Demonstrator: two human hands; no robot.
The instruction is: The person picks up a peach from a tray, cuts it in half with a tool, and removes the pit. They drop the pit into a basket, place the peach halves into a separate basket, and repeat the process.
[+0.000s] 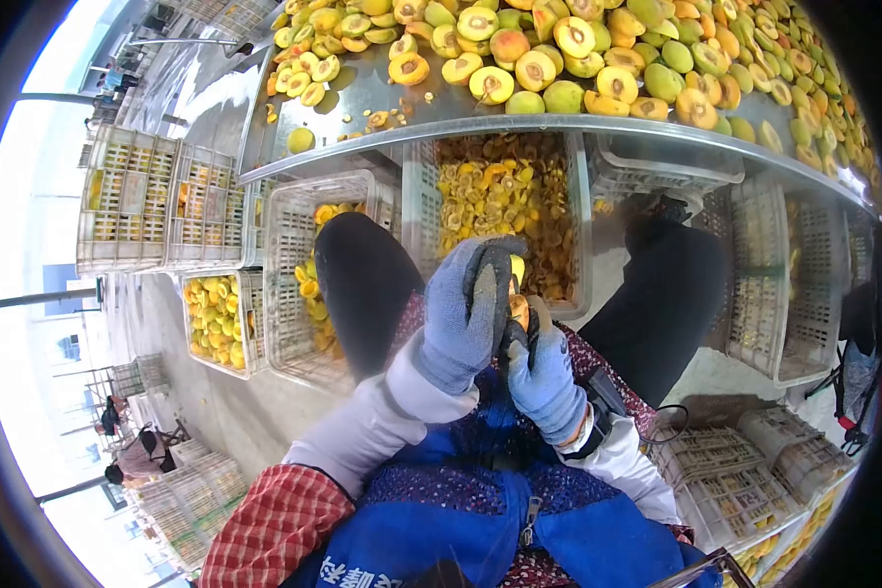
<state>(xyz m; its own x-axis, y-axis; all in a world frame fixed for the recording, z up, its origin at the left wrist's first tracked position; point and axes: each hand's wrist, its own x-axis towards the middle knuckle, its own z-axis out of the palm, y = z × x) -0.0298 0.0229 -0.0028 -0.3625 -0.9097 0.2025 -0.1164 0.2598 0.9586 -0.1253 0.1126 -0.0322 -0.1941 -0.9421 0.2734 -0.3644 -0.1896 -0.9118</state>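
My left hand point(465, 309), in a blue-grey knit glove with dark-coated fingertips, is closed with its fingers bent over a yellow-orange peach half point(519, 312) in front of my lap. My right hand point(547, 380), gloved the same way, curls up against that fruit from below, its dark fingertips touching it. Fingers hide much of the fruit, and whether a small tool is in the right hand does not show. Below the hands, between my knees, stands a crate point(580, 225) holding yellow fruit pieces and brown stones.
A metal table point(363, 137) heaped with cut peaches point(573, 37) runs across ahead. Crates of fruit stand left, one point(282, 284) beside my knee and another point(223, 318) behind it. Stacked crates point(132, 201) rise farther left; more crates point(759, 304) stand right and lower right.
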